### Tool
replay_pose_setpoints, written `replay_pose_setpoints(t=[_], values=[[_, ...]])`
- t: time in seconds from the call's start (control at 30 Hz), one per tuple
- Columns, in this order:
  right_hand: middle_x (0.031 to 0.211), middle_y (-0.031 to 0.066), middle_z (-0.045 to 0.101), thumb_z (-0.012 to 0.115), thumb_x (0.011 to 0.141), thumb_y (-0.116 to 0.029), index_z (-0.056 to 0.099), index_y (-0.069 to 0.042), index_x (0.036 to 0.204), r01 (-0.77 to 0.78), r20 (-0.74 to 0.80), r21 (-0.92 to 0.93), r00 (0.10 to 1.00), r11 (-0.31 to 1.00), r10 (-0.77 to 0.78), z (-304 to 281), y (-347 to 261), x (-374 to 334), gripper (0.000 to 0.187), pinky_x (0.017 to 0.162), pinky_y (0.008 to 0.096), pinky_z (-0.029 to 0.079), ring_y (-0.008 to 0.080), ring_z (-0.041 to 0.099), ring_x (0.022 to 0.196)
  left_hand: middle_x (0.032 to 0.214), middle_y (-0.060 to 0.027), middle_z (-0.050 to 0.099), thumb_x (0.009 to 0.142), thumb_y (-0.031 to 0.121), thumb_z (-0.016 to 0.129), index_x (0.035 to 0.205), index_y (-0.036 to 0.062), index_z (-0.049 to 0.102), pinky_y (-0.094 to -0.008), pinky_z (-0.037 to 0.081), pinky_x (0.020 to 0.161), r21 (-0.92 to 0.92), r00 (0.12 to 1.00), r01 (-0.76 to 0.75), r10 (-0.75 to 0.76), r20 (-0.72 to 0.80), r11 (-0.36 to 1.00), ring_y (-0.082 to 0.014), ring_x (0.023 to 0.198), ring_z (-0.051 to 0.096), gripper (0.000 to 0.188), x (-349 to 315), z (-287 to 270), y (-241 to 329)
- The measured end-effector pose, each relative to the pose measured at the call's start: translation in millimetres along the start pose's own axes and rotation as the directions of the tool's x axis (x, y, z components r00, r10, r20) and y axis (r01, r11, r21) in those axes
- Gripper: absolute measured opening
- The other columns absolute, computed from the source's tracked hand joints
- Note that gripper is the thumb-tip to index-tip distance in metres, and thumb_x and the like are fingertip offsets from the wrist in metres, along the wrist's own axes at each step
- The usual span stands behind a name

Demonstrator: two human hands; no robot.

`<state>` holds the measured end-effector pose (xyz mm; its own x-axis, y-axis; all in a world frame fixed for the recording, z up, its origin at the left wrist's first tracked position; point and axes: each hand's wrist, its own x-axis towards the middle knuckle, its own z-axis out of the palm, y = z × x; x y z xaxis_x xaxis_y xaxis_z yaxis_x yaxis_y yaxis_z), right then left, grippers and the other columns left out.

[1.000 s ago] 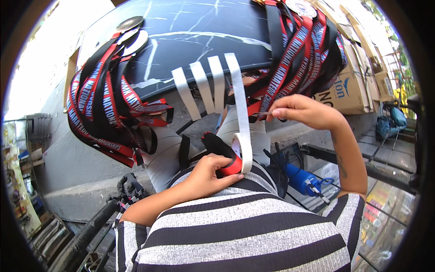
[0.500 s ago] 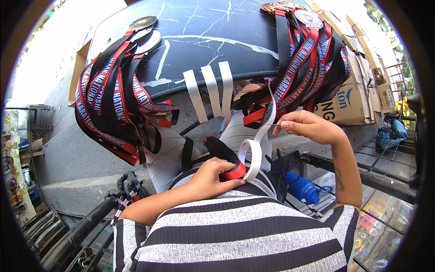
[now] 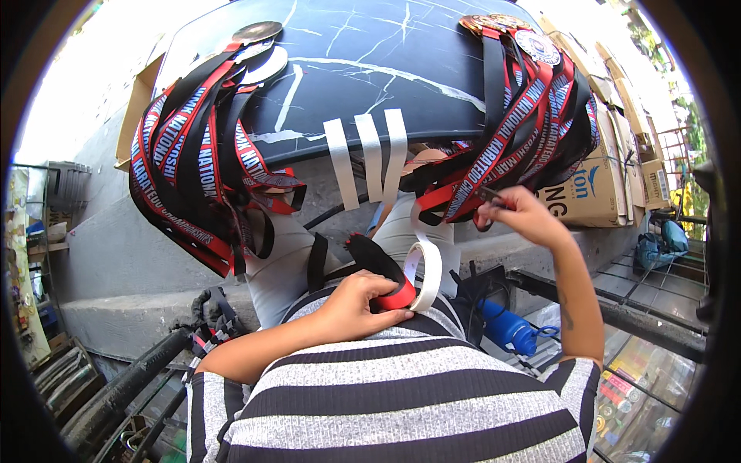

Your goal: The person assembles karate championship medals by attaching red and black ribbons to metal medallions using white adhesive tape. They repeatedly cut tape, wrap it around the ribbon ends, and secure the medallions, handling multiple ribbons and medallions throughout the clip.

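Two thick bunches of printed red, black and white ribbons hang over the near edge of the dark marbled table (image 3: 363,77): the left bunch (image 3: 185,154) at its near left corner, the right bunch (image 3: 532,131) at its near right corner, with their medals lying on the top. Between them, three white tape strips (image 3: 370,158) dangle from the near edge. Cardboard boxes (image 3: 590,185) stand beyond the right edge; nearer the person are a black bar (image 3: 617,312) and a blue bottle (image 3: 505,328). The right bunch hangs directly behind the right hand (image 3: 521,216), which is closed in a pinch on a small dark tool (image 3: 488,194), its kind unclear. The left hand (image 3: 356,305) is closed around a folded red-and-black ribbon (image 3: 397,297) at the person's waist, below the table's near edge; the tape roll (image 3: 436,270) stands touching it, though how firmly the thumb grips the roll cannot be told. Half a second ago the tape ran from the roll past the right hand toward the table; now its short tail rises loose, and the right hand has moved up, apart from it.
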<state>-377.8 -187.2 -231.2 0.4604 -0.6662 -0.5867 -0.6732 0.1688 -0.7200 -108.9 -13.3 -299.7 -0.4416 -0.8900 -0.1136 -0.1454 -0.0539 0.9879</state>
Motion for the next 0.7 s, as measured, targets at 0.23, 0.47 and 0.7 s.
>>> replay_pose_setpoints(t=[0.23,0.47,0.7], values=[[0.051,-0.0081,0.035,0.057,0.100,-0.044,0.075,-0.003,0.090,-0.100,0.092,0.201,0.992,0.974,0.082,68.8,47.5,13.7,0.046,0.044,0.0248,0.024,0.0038,0.030,0.044,0.065,-0.0103,0.057,0.080,0.023,0.082,0.082,0.0011,0.068,-0.0349,0.042,0.065,0.002,0.996,-0.093,0.093,-0.014,0.996,-0.0231,0.059,0.052,0.026,0.8,-1.2,-0.8],[0.075,0.0030,0.064,0.053,0.100,-0.051,0.067,0.002,0.104,-0.090,-0.041,0.408,0.992,0.909,0.116,107.4,80.2,56.3,0.056,0.043,0.0238,0.030,0.0044,0.038,0.046,0.061,-0.0113,0.048,0.079,0.022,0.082,0.073,0.0010,0.061,-0.0358,0.037,0.062,0.010,0.994,-0.105,0.105,-0.003,0.994,-0.0243,0.057,0.049,0.030,-1.4,0.3,-6.8],[0.060,-0.0093,0.045,0.059,0.100,-0.042,0.074,-0.007,0.107,0.107,-0.154,0.212,0.985,0.971,-0.075,109.3,80.8,70.5,0.038,0.050,0.0220,0.027,0.0006,0.034,0.053,0.056,-0.0174,0.045,0.078,0.020,0.080,0.063,-0.0022,0.045,-0.0386,0.034,0.049,0.002,0.980,-0.187,0.186,-0.068,0.982,-0.0306,0.049,0.048,0.044,0.4,2.8,-9.5]])
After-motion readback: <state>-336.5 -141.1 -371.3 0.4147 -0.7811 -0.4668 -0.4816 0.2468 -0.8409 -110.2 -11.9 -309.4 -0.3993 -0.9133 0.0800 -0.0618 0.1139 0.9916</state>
